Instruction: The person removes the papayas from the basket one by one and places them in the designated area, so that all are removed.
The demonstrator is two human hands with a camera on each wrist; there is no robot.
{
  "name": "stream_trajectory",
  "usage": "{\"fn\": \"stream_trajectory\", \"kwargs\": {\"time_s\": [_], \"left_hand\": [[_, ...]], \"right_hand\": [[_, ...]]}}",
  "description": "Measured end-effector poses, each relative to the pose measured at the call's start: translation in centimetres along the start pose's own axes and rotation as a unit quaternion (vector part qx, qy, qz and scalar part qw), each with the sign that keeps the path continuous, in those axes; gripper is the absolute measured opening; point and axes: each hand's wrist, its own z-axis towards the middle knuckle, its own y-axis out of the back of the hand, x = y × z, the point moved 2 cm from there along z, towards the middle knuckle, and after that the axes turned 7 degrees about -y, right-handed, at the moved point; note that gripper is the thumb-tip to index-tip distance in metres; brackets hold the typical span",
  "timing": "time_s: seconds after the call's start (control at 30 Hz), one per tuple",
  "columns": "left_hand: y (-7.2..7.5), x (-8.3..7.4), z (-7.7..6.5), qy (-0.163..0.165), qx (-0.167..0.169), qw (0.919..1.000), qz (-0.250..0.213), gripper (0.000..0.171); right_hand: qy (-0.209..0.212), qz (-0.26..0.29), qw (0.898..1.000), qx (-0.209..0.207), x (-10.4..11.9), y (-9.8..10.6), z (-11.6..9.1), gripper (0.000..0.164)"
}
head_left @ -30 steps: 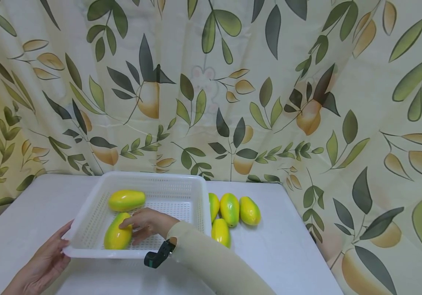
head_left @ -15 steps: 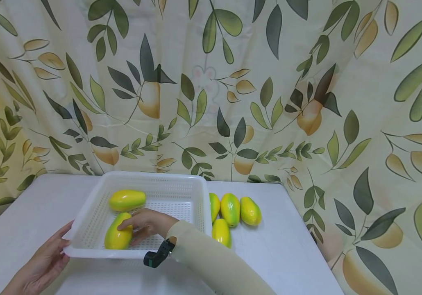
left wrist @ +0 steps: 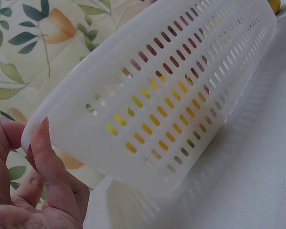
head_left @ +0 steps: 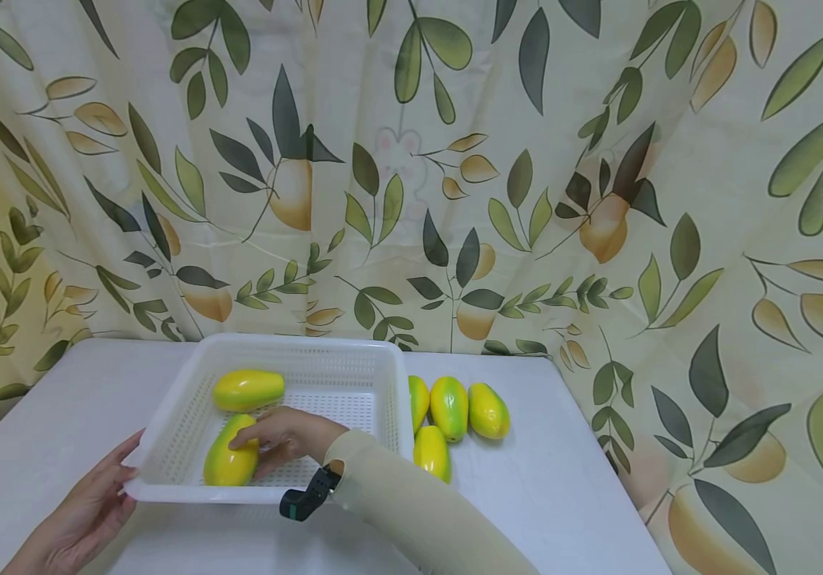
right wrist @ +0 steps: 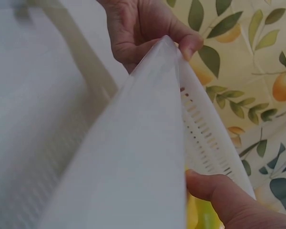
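A white plastic basket [head_left: 196,495] with slotted walls has its near side lifted off the white table. At its near left corner, my left hand [head_left: 84,511] pinches the rim between thumb and fingers, seen close in the left wrist view. Inside the basket, my right hand [head_left: 292,435] grips a yellow-green mango [head_left: 228,463] by its right side; some fingers are hidden. The right wrist view shows its thumb [right wrist: 224,193] on the mango [right wrist: 207,217] behind the basket wall. A second mango [head_left: 248,390] lies crosswise behind the held one.
Several more mangoes [head_left: 449,409] lie on the white table [head_left: 555,495] just right of the basket, one partly behind its rim. A leaf-and-fruit patterned curtain [head_left: 397,160] hangs along the table's back edge. A black strap [head_left: 311,495] circles the right wrist.
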Motion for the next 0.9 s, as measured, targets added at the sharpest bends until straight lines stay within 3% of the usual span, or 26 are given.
{"fn": "stream_trajectory", "kwargs": {"time_s": [0.3,0.9], "left_hand": [[-0.03,0.02,-0.03,-0.001,-0.014,0.9999,0.000,0.050],[0.08,0.09,0.01,0.002,-0.005,1.0000,0.000,0.049]], "right_hand": [[0.008,0.000,1.000,-0.005,-0.04,-0.10,-0.11,0.017],[0.033,0.011,0.999,0.015,0.29,0.01,-0.88,0.020]]}}
